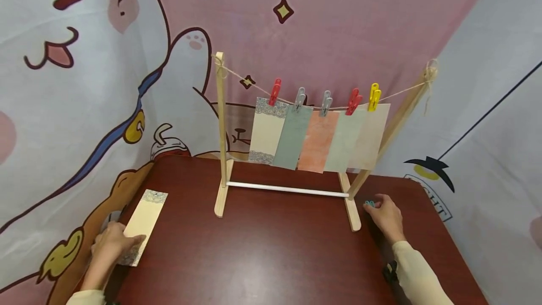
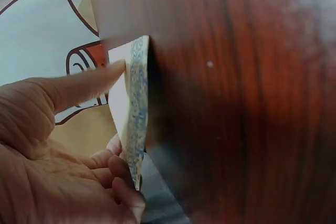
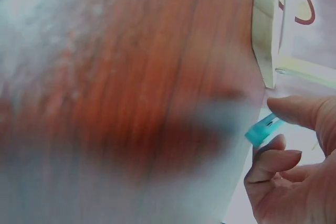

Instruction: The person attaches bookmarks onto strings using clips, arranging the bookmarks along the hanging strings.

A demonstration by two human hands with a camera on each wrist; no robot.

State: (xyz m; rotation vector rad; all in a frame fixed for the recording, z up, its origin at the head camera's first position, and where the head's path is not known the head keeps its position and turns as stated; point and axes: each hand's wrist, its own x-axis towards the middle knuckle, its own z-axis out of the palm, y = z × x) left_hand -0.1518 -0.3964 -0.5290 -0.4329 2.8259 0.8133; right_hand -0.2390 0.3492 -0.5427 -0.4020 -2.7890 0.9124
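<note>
At the left of the table my left hand (image 1: 111, 243) grips a long cream card (image 1: 145, 214) with blue lace-patterned ends, near its closer end. In the left wrist view the thumb lies on one side of the card (image 2: 139, 85) and the fingers curl at its lower edge. My right hand (image 1: 388, 218) pinches a small teal clothespin (image 3: 258, 132) between thumb and forefinger, just right of the rack's right foot (image 1: 352, 213). On the twine (image 1: 250, 81) a matching lace-ended card (image 1: 267, 131) hangs from a red clothespin (image 1: 274, 92).
The wooden rack (image 1: 221, 126) stands at the table's back, with a white bar (image 1: 288, 189) low between its posts. Beside the lace card hang a green card (image 1: 292, 138), an orange card (image 1: 318, 142) and paler cards, under grey, red and yellow clothespins. A printed cloth (image 1: 338, 18) surrounds the table (image 1: 254, 248).
</note>
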